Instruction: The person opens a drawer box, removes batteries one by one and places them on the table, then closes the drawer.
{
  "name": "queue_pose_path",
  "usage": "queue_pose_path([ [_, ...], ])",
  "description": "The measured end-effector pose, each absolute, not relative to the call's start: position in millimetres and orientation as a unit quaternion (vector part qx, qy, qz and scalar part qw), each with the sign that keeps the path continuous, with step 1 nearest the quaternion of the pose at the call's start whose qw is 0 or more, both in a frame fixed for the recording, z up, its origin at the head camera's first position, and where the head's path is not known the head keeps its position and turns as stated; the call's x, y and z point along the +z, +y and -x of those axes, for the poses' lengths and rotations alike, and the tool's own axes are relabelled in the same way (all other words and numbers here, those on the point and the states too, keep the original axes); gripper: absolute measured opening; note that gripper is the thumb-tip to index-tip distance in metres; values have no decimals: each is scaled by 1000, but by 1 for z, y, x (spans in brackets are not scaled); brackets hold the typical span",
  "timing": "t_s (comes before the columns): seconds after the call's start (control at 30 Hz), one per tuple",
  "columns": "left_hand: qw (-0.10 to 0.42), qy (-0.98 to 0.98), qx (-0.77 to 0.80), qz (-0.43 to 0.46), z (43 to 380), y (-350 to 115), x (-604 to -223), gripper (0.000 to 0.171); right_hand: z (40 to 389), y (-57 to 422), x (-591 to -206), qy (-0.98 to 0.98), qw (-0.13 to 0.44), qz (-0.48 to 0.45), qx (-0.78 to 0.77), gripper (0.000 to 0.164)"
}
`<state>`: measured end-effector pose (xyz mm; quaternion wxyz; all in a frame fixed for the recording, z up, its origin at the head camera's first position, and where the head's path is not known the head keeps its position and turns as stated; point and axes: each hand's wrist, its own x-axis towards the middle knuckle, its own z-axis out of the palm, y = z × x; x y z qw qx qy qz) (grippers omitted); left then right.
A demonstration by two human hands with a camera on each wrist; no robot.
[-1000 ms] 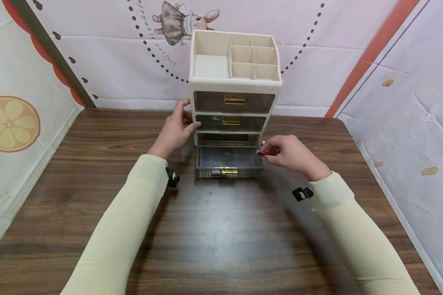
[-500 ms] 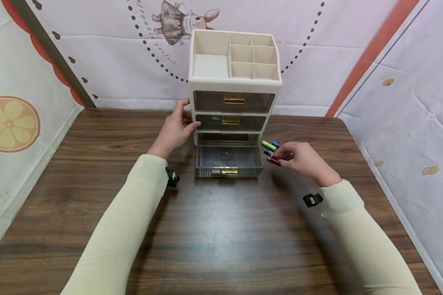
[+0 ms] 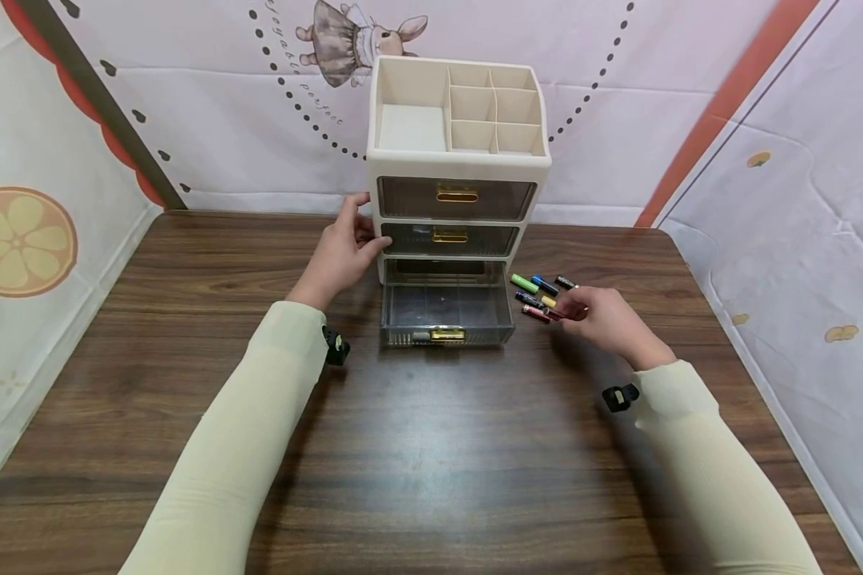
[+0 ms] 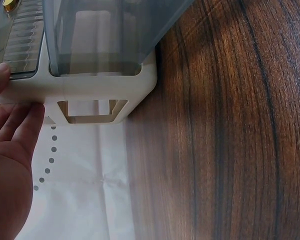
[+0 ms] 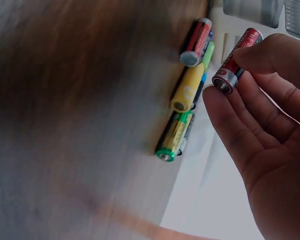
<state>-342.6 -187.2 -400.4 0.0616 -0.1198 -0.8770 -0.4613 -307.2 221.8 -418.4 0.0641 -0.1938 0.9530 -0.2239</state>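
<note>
My right hand (image 3: 607,319) pinches a red battery (image 5: 231,71) between thumb and fingers, just right of the pulled-out bottom drawer. Close to it on the table lie several batteries, among them a green one (image 3: 524,283), a yellow one (image 5: 187,87) and another red one (image 3: 535,313). My left hand (image 3: 341,255) grips the left side of the cream drawer organizer (image 3: 460,166), thumb on its front edge and the other fingers along its side. The clear bottom drawer (image 3: 395,319) stands out from the organizer; a light shape shows low behind its front.
Two upper drawers with gold handles are closed, the top one (image 3: 410,200) just below the divided open tray. The organizer stands at the back of the brown wooden table (image 3: 417,447). A printed cloth (image 3: 604,160) hangs behind and on both sides.
My right hand has moved right and slightly toward me from the drawer's right edge, still pinching a red battery. More loose batteries are now uncovered. My left hand stays put.
</note>
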Motion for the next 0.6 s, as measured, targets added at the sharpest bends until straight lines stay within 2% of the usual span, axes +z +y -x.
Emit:
queue_pose_path([
  [0.6,70,-874,-464,129,346,-189,-403,64,311,232,-430,963,93,172,-184,13],
])
